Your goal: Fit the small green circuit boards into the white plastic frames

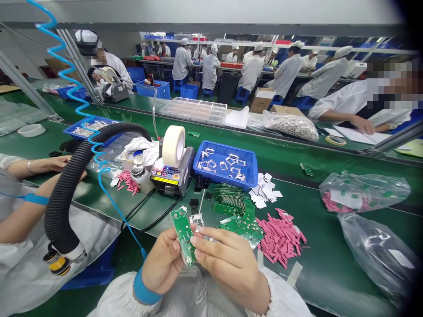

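A narrow green circuit board (pixel 183 233) is held up before my chest, slightly tilted. My left hand (pixel 166 255) grips its left edge, with a blue strap around the wrist. From the right side, my right hand (pixel 228 259) has its fingers closed on the same board; whether a small part is also between them I cannot tell. Just beyond the board, a small white frame (pixel 197 219) lies on the table. Stacked green circuit boards (pixel 229 198) and loose boards (pixel 241 228) lie past my right hand. Beside them is a heap of pink strips (pixel 282 237).
A blue tray (pixel 198 171) of white frames stands ahead, next to a tape dispenser (pixel 172 174). White square pads (pixel 264 190) lie right of it. A black hose (pixel 59 193) and coiled blue cord (pixel 71 68) hang left, near a co-worker's arms (pixel 39 180). Plastic bags (pixel 366 189) lie right.
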`<move>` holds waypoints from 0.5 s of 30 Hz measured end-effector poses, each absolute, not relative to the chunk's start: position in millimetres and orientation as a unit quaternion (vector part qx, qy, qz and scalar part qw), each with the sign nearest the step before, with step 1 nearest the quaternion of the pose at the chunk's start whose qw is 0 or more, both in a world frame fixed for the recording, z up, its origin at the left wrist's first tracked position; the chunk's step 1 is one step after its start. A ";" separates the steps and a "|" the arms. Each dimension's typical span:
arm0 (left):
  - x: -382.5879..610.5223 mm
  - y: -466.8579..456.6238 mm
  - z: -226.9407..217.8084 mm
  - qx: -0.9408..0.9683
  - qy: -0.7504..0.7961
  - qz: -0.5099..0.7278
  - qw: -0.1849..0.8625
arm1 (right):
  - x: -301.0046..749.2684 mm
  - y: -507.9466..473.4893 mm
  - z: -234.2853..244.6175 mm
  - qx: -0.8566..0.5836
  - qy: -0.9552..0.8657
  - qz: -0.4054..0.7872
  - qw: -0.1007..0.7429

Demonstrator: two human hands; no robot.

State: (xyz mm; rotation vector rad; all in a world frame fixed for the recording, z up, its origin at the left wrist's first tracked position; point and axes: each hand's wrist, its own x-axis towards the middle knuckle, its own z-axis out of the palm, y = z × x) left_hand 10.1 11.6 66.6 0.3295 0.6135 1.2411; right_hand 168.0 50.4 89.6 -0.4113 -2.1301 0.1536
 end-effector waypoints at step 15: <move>18.7 21.0 50.7 0.139 0.357 0.592 0.709 | 156.7 55.6 89.0 -0.330 -0.829 0.236 0.385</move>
